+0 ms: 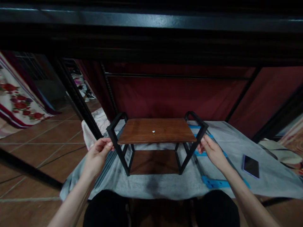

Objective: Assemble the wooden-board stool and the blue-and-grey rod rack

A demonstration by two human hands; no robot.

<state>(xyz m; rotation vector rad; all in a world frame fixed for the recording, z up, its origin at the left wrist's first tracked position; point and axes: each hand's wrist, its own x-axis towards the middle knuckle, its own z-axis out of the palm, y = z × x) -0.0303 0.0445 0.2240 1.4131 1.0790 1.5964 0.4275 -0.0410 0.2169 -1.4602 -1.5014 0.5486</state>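
A small two-tier shelf (156, 129) with brown wood-look boards and black metal side frames stands upright in front of me. Its lower board (155, 162) shows beneath the top one. My left hand (100, 151) has thumb and fingers pinched at the left side frame (115, 135). On the opposite side, my right hand (211, 149) is closed at the right side frame (200, 134), its fingertips partly behind the black tube. A small white mark (153, 131) shows on the top board.
Grey cloth (236, 135) covers the surface beneath the shelf. Blue pieces with dark rods (214, 183) lie at right, near a phone (251, 166). Grey rods (107, 170) lie at left. A black metal beam (151, 20) crosses overhead, with a red curtain (180, 97) behind.
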